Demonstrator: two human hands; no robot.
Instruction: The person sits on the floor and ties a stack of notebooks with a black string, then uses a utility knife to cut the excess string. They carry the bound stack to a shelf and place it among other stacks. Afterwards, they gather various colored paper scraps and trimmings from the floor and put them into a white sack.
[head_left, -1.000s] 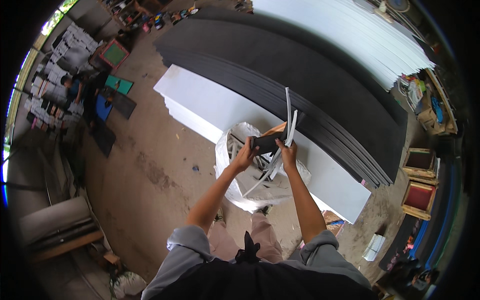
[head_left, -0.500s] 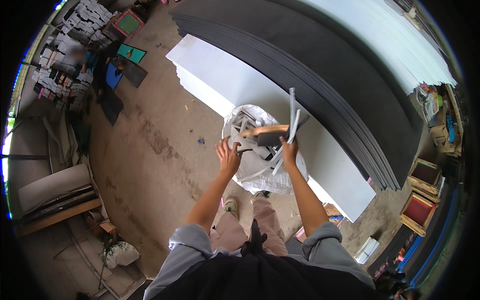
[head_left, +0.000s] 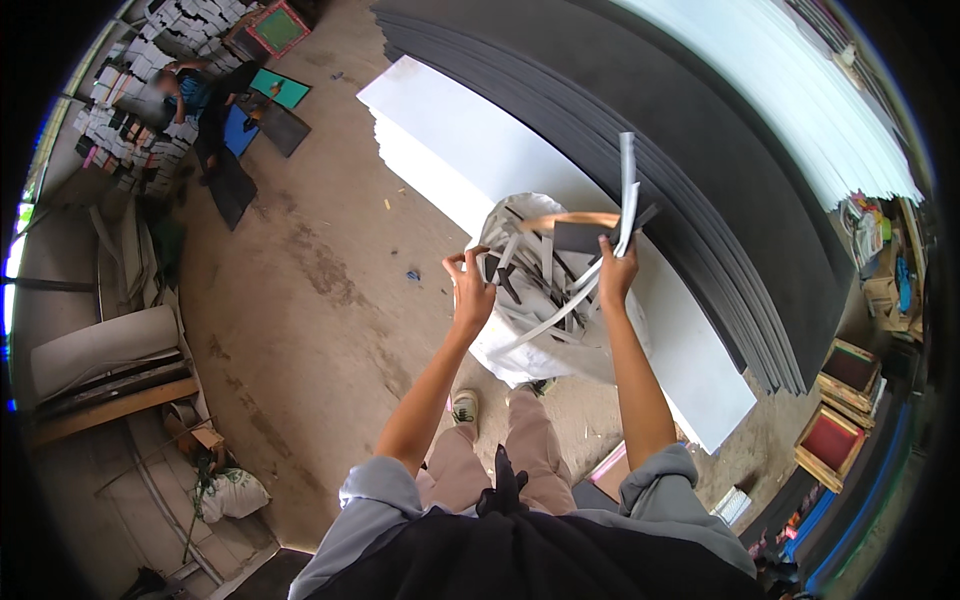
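A white woven sack (head_left: 515,355) stands open in front of me, leaning by the stack of white sheets. Inside it lie many grey, white and black foam strips (head_left: 548,262). My left hand (head_left: 472,292) is closed on the sack's left rim with bent fingers. Over the sack's right side, my right hand (head_left: 618,275) grips a bunch of foam offcuts. The bunch includes long pale grey strips (head_left: 628,185), a flat dark grey piece (head_left: 580,237) and a curved orange-tan strip (head_left: 570,218). My palm hides part of the bunch.
Behind the sack are stacked white sheets (head_left: 460,115) and a tall pile of dark grey sheets (head_left: 690,150). A person (head_left: 190,95) sits far left beside coloured sheets. Wooden frames (head_left: 830,445) stand at right; a pale roll (head_left: 105,350) lies at left.
My right hand has lifted the foam offcuts up and to the right. The left hand has shifted slightly up and right at the sack's rim. More of the sack's contents show.
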